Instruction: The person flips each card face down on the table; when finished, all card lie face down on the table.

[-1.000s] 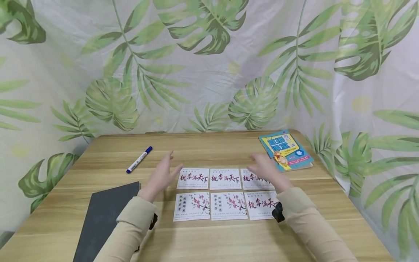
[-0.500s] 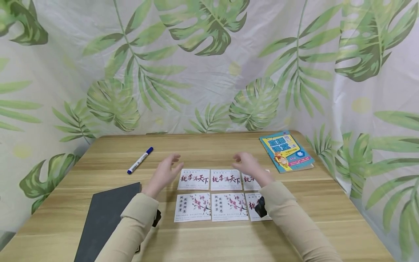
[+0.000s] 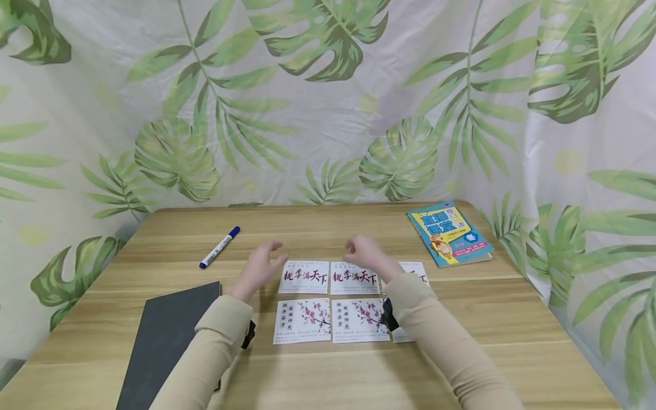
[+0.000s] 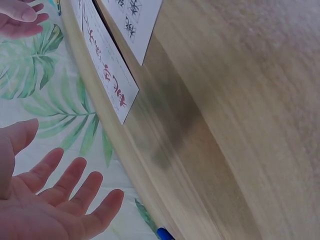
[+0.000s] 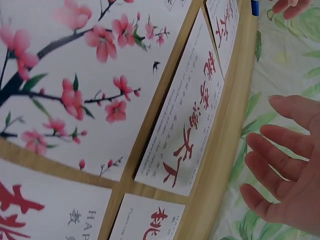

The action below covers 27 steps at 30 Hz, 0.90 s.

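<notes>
Several white printed cards lie in two rows on the wooden table. The far row has red brush characters, including the far-left card [image 3: 303, 277] and the far-middle card [image 3: 355, 278]. Pink blossom branches decorate the near-left card [image 3: 302, 321] and the near-middle card [image 5: 70, 90]. My left hand [image 3: 258, 270] hovers left of the far-left card; in the left wrist view its fingers [image 4: 67, 182] are spread and hold nothing. Above the far-middle card's upper right is my right hand [image 3: 372, 257], its fingers [image 5: 272, 172] loosely bent around nothing. My right forearm partly covers the right-hand cards.
A dark grey flat board [image 3: 166, 341] lies at the left, partly under my left sleeve. Behind it rests a blue-capped marker [image 3: 219, 247]. A blue and yellow book [image 3: 450, 234] lies at the back right. A leaf-patterned curtain [image 3: 318, 114] hangs behind the table [image 3: 318, 376].
My right hand has moved left, from over the far-right card to over the far-middle one. My left hand has barely shifted. The cards stay in place.
</notes>
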### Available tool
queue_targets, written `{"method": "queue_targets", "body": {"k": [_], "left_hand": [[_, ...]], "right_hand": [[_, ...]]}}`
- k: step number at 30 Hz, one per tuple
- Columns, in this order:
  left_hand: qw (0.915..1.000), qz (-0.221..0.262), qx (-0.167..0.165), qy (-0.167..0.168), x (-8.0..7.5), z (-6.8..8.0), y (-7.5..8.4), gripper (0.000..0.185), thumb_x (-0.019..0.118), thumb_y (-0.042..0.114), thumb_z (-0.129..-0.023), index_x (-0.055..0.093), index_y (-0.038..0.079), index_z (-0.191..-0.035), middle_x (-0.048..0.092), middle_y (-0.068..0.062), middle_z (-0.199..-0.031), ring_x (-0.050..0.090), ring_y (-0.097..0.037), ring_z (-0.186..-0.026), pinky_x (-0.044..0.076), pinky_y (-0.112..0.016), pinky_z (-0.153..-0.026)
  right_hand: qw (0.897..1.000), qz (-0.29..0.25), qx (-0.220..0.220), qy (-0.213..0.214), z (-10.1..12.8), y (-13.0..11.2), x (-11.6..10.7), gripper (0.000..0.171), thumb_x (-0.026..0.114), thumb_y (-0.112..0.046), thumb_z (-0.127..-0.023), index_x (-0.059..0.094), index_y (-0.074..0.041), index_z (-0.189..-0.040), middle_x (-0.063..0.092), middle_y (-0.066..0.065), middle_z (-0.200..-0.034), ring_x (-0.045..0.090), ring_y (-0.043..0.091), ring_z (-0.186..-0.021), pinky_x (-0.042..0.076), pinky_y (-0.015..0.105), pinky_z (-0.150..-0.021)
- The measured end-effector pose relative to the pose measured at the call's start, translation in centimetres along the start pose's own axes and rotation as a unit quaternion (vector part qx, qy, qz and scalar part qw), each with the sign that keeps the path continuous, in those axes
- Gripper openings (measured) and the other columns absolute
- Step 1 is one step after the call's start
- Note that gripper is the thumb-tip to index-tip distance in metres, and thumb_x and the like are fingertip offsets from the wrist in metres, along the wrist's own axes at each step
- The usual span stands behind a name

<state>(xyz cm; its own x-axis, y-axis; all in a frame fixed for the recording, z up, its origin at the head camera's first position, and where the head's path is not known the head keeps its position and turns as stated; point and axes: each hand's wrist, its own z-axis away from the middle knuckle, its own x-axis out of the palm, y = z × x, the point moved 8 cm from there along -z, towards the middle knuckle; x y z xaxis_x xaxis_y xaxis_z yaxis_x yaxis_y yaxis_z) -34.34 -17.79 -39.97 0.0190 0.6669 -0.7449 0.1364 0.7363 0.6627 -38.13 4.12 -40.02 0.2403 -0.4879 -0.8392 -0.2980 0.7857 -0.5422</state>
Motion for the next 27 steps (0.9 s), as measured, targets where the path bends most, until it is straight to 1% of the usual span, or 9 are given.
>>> {"method": "queue_targets", "body": {"k": [3, 7, 11, 15, 19, 23, 26, 27], "left_hand": [[0.9998, -0.010, 0.001, -0.015, 0.7, -0.4, -0.2, 0.053, 0.056, 0.025, -0.093, 0.041, -0.006, -0.134, 0.044, -0.028, -0.137, 0.042, -0.043, -0.126, 0.035, -0.054, -0.106], [0.9991, -0.030, 0.002, -0.031, 1.6, -0.7, -0.6, 0.058, 0.060, 0.025, -0.091, 0.040, -0.008, -0.134, 0.044, -0.029, -0.136, 0.042, -0.044, -0.125, 0.035, -0.054, -0.106], [0.9985, -0.030, -0.023, -0.040, 2.2, -0.7, -1.1, 0.060, 0.063, 0.023, -0.088, 0.040, -0.005, -0.136, 0.042, -0.029, -0.136, 0.042, -0.044, -0.124, 0.036, -0.056, -0.104], [0.9976, -0.040, -0.041, -0.041, 2.5, -0.6, -1.2, 0.064, 0.065, 0.024, -0.086, 0.039, -0.002, -0.138, 0.040, -0.029, -0.137, 0.040, -0.044, -0.125, 0.036, -0.057, -0.103], [0.9969, -0.050, -0.047, -0.037, 2.6, -0.5, -1.3, 0.066, 0.066, 0.025, -0.086, 0.037, 0.000, -0.139, 0.037, -0.028, -0.140, 0.034, -0.045, -0.129, 0.032, -0.059, -0.106], [0.9963, -0.061, -0.049, -0.037, 2.7, -0.6, -1.5, 0.067, 0.068, 0.024, -0.084, 0.037, 0.000, -0.139, 0.036, -0.028, -0.141, 0.033, -0.045, -0.130, 0.031, -0.059, -0.107], [0.9954, -0.075, -0.046, -0.038, 2.8, -0.7, -1.5, 0.065, 0.069, 0.023, -0.084, 0.039, -0.002, -0.137, 0.038, -0.029, -0.139, 0.036, -0.045, -0.128, 0.032, -0.058, -0.106], [0.9951, -0.080, -0.045, -0.038, 2.9, -0.8, -1.5, 0.065, 0.069, 0.023, -0.084, 0.040, -0.002, -0.136, 0.039, -0.029, -0.138, 0.036, -0.045, -0.128, 0.033, -0.058, -0.106]], "right_hand": [[1.000, 0.008, -0.013, -0.010, -0.3, -0.9, 0.7, 0.040, 0.068, -0.015, -0.082, 0.059, 0.005, -0.116, 0.065, 0.018, -0.107, 0.061, 0.028, -0.098, 0.051, 0.038, -0.089], [0.999, 0.027, -0.030, -0.010, -0.9, -1.7, 1.6, 0.039, 0.070, -0.015, -0.080, 0.061, 0.005, -0.112, 0.065, 0.018, -0.107, 0.061, 0.029, -0.100, 0.050, 0.039, -0.091], [0.998, 0.047, -0.037, -0.016, -1.5, -2.3, 2.6, 0.039, 0.071, -0.017, -0.080, 0.062, 0.004, -0.112, 0.066, 0.016, -0.106, 0.061, 0.027, -0.098, 0.051, 0.038, -0.089], [0.997, 0.067, -0.041, -0.029, -1.8, -2.9, 3.5, 0.042, 0.072, -0.020, -0.079, 0.063, 0.001, -0.114, 0.066, 0.013, -0.106, 0.061, 0.025, -0.097, 0.050, 0.038, -0.089], [0.996, 0.068, -0.044, -0.026, -2.0, -3.3, 3.8, 0.041, 0.074, -0.019, -0.077, 0.064, 0.001, -0.112, 0.067, 0.013, -0.105, 0.061, 0.025, -0.097, 0.050, 0.040, -0.088], [0.997, 0.067, -0.038, -0.024, -2.2, -3.4, 3.8, 0.040, 0.074, -0.018, -0.076, 0.064, 0.001, -0.109, 0.067, 0.013, -0.101, 0.061, 0.025, -0.094, 0.051, 0.040, -0.087], [0.997, 0.071, -0.031, -0.031, -2.2, -3.4, 4.0, 0.041, 0.075, -0.019, -0.076, 0.063, 0.001, -0.110, 0.067, 0.012, -0.096, 0.060, 0.025, -0.092, 0.049, 0.042, -0.091], [0.996, 0.075, -0.028, -0.032, -2.2, -3.4, 4.1, 0.043, 0.076, -0.020, -0.075, 0.063, 0.000, -0.110, 0.067, 0.011, -0.098, 0.059, 0.026, -0.096, 0.047, 0.043, -0.094]]}}
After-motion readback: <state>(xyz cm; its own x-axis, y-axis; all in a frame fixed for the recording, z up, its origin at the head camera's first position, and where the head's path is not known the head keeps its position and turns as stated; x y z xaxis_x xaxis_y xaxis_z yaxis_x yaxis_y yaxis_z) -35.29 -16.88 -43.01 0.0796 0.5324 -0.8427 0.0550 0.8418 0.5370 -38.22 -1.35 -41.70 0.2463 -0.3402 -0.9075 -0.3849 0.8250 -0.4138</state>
